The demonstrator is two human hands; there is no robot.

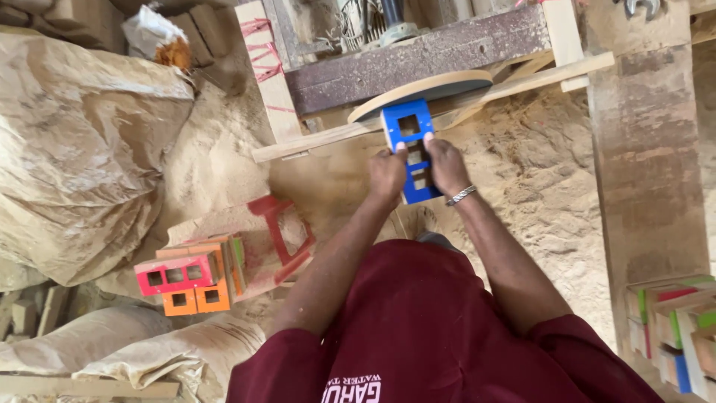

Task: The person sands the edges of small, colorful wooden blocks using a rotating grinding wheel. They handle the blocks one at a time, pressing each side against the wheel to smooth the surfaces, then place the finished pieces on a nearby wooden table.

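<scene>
Both hands clamped on blue wooden block (411,142) with square cut-outs: left hand (387,175) and right hand (446,166) grip lower half, top end against round sanding disc (422,94). Likely rigid, light, painted faces smooth; side-edge grip safest. Sawdust (522,172) all around.

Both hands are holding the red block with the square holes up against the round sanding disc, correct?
Not quite: the block is blue, not red. The head view shows the left hand and right hand both gripping it, its top end against the round disc. The red block with square holes lies on the pile to the left, untouched.
</scene>
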